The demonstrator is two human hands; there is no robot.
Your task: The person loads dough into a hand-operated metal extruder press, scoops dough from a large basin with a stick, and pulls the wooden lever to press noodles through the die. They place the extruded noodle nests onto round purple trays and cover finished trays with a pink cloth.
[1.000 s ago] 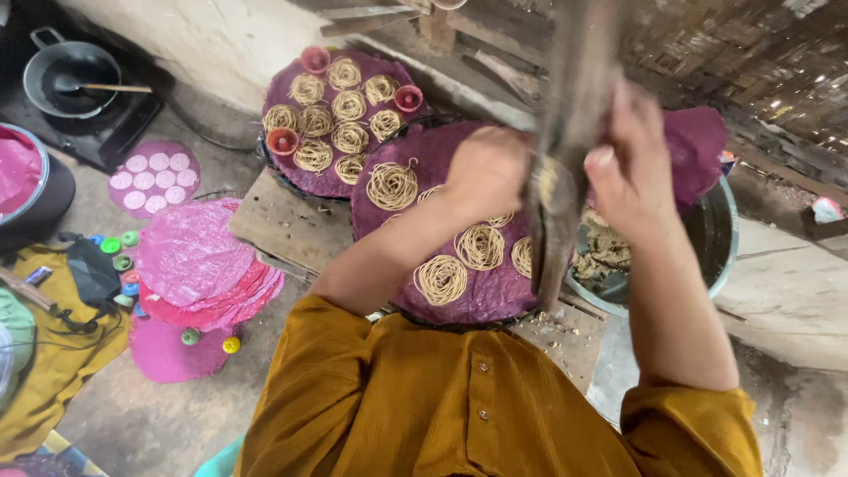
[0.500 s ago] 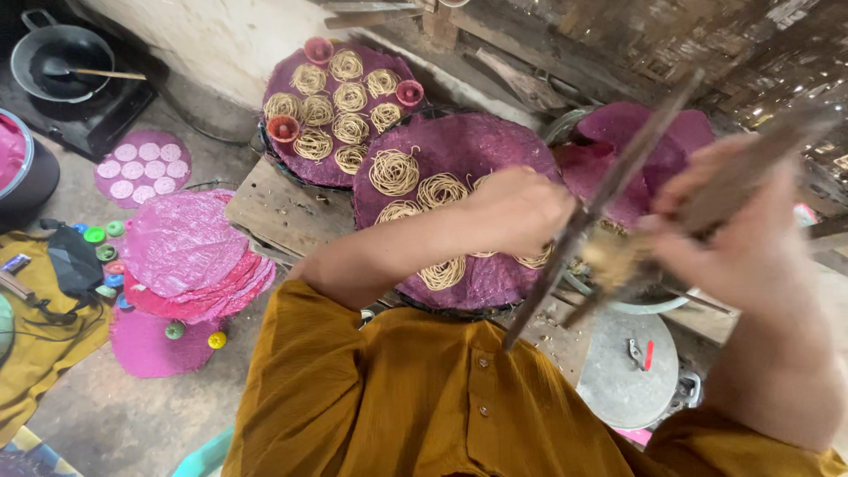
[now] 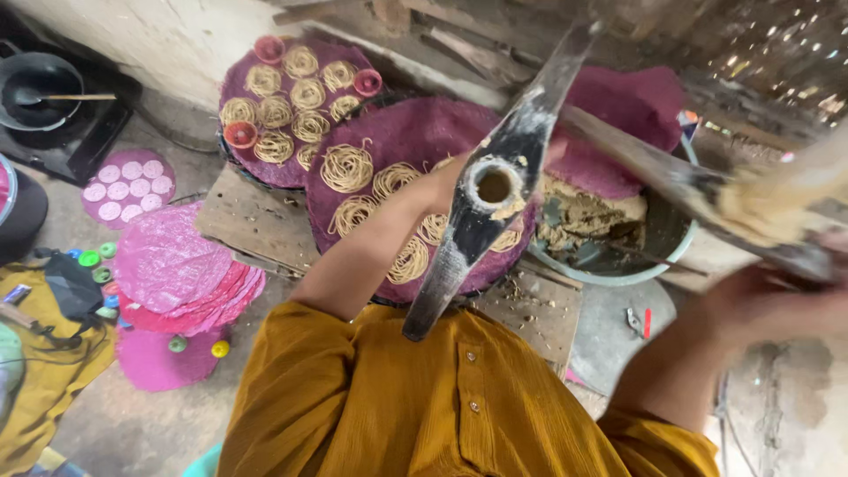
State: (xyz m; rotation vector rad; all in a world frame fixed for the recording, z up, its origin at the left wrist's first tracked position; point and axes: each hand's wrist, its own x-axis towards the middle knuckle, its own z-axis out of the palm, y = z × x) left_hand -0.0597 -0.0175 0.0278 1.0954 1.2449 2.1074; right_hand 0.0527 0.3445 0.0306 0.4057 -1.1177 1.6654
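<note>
Pink mats [image 3: 181, 274] lie stacked at the left, beside a purple tray [image 3: 415, 141] covered with noodle coils [image 3: 346, 167]. Across this tray reaches the left hand [image 3: 442, 185], mostly hidden behind the dark press arm [image 3: 495, 185] (so I cannot tell its grip). A dough bowl [image 3: 609, 238] sits further right. At the far right, the right hand [image 3: 777, 305], blurred, clenches the press's other handle [image 3: 707, 199].

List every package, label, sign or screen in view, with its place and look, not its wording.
None can be made out: no package, label, sign or screen shows around the purple woven trays of noodle coils, the bowl of dough or the hinged press.
</note>
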